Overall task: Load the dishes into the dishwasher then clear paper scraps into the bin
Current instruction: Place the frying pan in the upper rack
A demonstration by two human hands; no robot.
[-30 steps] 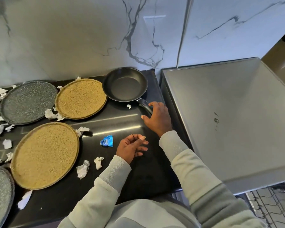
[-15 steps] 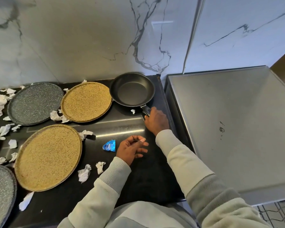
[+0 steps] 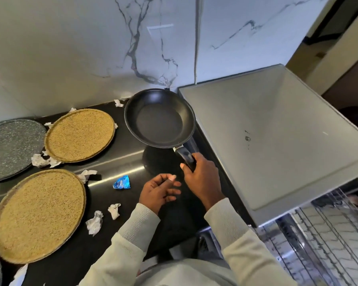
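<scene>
One view only: head-worn wide-angle, facing forward and steeply down over the counter [image 3: 103, 166]. Close range, arm's reach: sleeves [image 3: 136, 226] come in from the bottom edge, left hand [image 3: 157, 191] and right hand [image 3: 204, 179] sit near centre, pan [image 3: 159, 120] just above them. Marble wall [image 3: 70, 48] fills the top half (straight lines bend, wide lens). Steel top [image 3: 277, 124] takes the right side, wire rack [image 3: 329, 236] in the bottom right corner

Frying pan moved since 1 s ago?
Yes. Gripped by the right hand, the frying pan is lifted off the counter and shifted right: away from the upper gold plate, rim now overlapping the steel top.
</scene>
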